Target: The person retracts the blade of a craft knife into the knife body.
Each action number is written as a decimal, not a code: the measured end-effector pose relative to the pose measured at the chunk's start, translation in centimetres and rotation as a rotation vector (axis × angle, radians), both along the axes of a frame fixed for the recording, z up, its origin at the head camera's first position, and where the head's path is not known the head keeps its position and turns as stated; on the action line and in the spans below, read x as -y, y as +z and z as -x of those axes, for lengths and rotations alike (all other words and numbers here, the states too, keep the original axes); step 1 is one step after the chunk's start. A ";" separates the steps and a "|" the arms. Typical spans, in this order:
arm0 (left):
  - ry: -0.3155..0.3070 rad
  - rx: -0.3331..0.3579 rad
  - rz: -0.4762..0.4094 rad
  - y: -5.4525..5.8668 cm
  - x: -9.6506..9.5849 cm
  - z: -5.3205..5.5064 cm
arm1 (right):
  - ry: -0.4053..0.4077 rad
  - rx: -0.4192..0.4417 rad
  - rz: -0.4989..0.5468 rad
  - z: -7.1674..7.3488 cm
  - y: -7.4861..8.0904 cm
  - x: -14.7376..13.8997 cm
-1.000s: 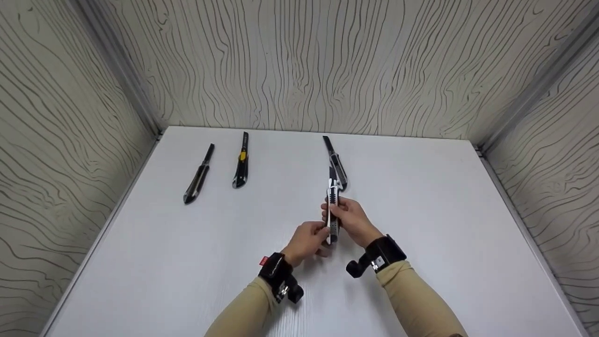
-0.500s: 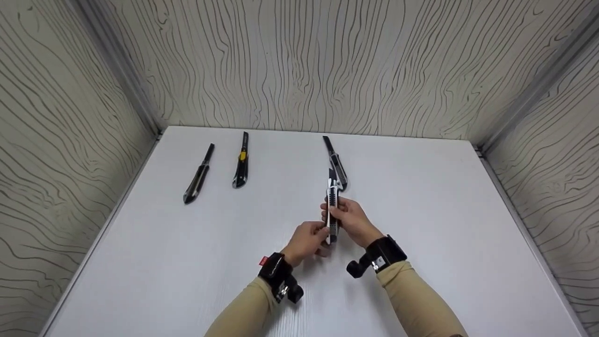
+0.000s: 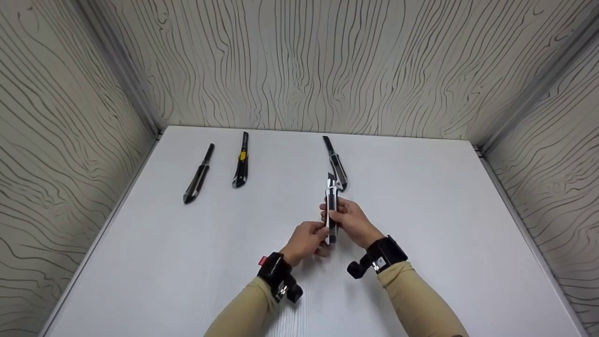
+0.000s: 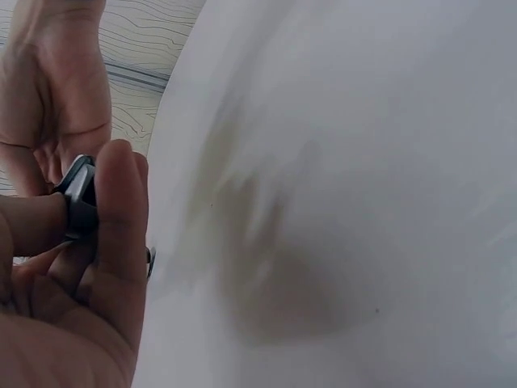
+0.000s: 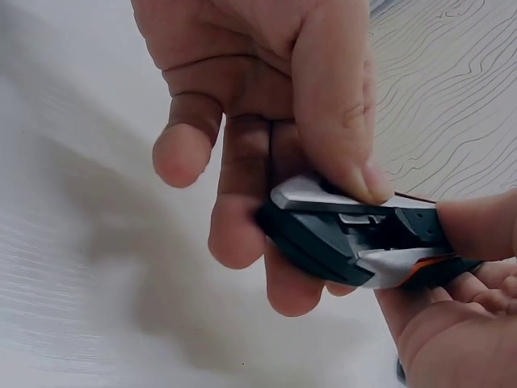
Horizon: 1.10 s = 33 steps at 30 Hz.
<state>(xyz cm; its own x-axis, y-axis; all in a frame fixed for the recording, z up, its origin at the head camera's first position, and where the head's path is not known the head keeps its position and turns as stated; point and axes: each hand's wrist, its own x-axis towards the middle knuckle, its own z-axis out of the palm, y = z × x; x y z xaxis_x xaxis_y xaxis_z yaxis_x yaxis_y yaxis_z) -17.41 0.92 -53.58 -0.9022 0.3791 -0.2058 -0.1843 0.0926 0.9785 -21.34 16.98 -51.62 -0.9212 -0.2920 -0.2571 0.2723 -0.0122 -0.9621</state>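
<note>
A silver and black utility knife (image 3: 332, 196) stands held between both hands in the head view, a short length of dark blade (image 3: 331, 176) showing at its far end. Its handle is gripped by my right hand (image 3: 356, 222), whose thumb lies on the top face along the slider track. My left hand (image 3: 304, 241) pinches the butt end between thumb and fingers. Up close in the right wrist view, the handle (image 5: 315, 234) shows a dark end cap and an orange streak. The left wrist view shows only the butt end (image 4: 81, 194) between the left fingers.
Just beyond the held knife lies another grey utility knife (image 3: 339, 168), blade out, overlapped by it in the head view. A black and yellow utility knife (image 3: 241, 168) and a dark one (image 3: 197, 182) lie to the left. Wood-patterned walls (image 3: 299, 65) enclose the white table (image 3: 444, 196).
The held knife's blade shows shorter than before, having slid back toward the handle. My right thumb has moved slightly down the handle toward me. The left hand holds its place.
</note>
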 end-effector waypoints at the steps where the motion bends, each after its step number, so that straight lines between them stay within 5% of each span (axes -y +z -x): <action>1: 0.000 0.002 0.001 0.0 0.0 0.0 | -0.002 0.004 0.001 0.0 0.0 0.0; 16: -0.049 0.086 -0.078 -0.4 0.7 -0.4 | -0.025 0.000 0.013 0.5 0.2 0.2; 24: -0.015 0.071 -0.151 -0.7 0.0 -0.8 | -0.031 0.018 0.028 0.2 0.1 0.1; 33: 0.015 0.062 -0.139 -0.4 -0.4 -0.5 | -0.128 0.072 0.030 -0.4 0.4 0.6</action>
<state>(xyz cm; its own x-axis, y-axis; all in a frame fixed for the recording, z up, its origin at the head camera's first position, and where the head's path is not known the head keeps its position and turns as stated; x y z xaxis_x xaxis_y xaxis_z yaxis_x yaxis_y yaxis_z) -16.92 1.30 -53.97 -0.8952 0.3942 -0.2079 -0.2454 -0.0466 0.9683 -20.95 16.34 -51.17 -0.9310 -0.1813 -0.3168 0.3349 -0.0794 -0.9389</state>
